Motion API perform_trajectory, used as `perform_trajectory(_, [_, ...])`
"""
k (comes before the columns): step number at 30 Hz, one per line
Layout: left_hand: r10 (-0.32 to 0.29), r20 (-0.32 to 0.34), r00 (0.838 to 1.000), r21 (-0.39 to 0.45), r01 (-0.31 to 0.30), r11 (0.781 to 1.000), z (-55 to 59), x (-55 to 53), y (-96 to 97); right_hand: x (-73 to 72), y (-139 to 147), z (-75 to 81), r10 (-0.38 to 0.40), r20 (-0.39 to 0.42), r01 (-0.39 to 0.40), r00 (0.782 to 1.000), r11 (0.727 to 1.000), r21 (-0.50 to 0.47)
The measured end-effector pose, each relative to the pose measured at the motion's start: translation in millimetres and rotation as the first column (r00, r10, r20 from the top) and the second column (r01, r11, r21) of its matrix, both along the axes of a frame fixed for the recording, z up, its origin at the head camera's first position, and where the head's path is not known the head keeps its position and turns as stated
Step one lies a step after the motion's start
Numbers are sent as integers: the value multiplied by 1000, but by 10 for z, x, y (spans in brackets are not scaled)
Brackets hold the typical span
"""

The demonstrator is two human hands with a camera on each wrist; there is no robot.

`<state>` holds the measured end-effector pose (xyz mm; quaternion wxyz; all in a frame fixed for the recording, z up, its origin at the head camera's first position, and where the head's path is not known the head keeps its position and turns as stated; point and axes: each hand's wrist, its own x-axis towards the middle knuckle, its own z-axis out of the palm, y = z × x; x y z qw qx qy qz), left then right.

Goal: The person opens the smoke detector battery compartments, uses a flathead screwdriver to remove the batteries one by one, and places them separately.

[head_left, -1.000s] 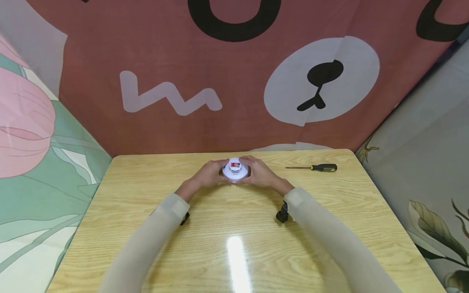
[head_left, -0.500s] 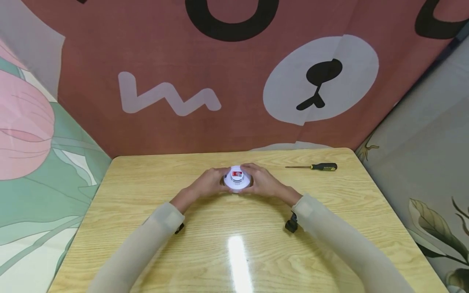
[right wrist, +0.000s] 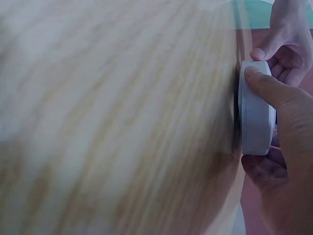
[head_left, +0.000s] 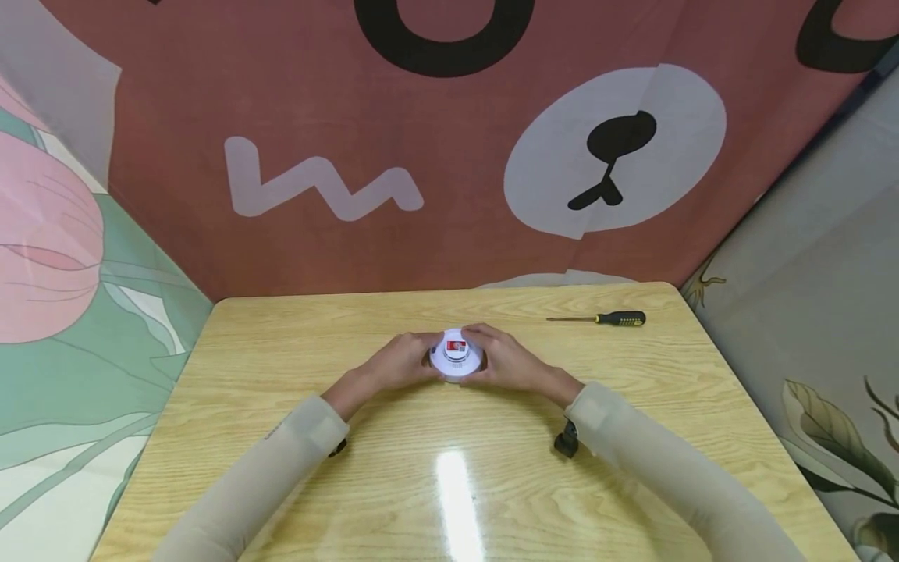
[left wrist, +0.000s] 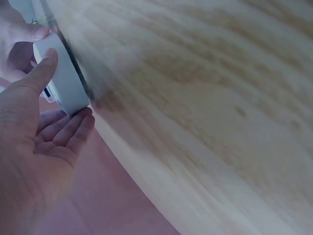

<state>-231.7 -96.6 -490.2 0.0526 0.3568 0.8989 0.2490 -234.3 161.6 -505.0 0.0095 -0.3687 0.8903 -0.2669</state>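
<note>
A round white smoke detector (head_left: 456, 364) with a red-and-white label on its raised centre is near the back middle of the wooden table. My left hand (head_left: 405, 361) grips its left side, thumb on the near rim and fingers round the far side. From the right, my right hand (head_left: 511, 361) grips it the same way. In the left wrist view the smoke detector (left wrist: 68, 81) shows edge-on, its base right at the tabletop. The right wrist view shows the smoke detector's side wall (right wrist: 257, 117) under the right thumb.
A screwdriver (head_left: 620, 318) with a black and yellow handle lies at the back right of the table (head_left: 449, 421). Behind the table's back edge hangs a reddish-brown cloth (head_left: 316, 250) with cartoon print. Patterned cloths flank both sides.
Both hands have drawn the smoke detector toward the person and slightly to the right, away from the back edge. The forearms have spread apart a little. The screwdriver stays put.
</note>
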Motion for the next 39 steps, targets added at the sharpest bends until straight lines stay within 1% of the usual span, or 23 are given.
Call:
perform_trajectory(7, [-2,6,1000,7,2,1000,-21,29,-18,22,4,-20,12,-27,-12,1000,1000,15])
perform_trajectory(11, [8,-4,1000,-2,-8,1000,-26,42,-38,26,10,-19,20,-32,-20,999,1000,13])
perform_trajectory(13, [9,-10,1000,-7,-9,1000,-27,50,-48,24,18,-28,30,-47,-30,998,999,15])
perform_trajectory(18, [-5,-33,999,-16,4,1000,-38,62,-59,20,47,-57,62,-94,-60,994,998,22])
perform_trajectory(24, [-23,-41,999,-22,22,1000,-60,49,-44,16,70,-63,80,-99,-77,992,997,28])
perform_trajectory(28, [-35,-33,999,0,35,999,-62,32,-28,22,86,-66,77,-104,-74,992,997,37])
perform_trajectory(31, [-34,-17,999,12,34,999,-63,20,-21,26,93,-62,70,-95,-67,993,997,30])
perform_trajectory(35, [-33,0,999,17,33,999,-69,11,-24,25,95,-51,57,-60,-57,997,998,4])
perform_trajectory(39, [-43,-7,999,37,43,998,-74,11,-30,7,101,-39,49,-22,-49,999,998,-27])
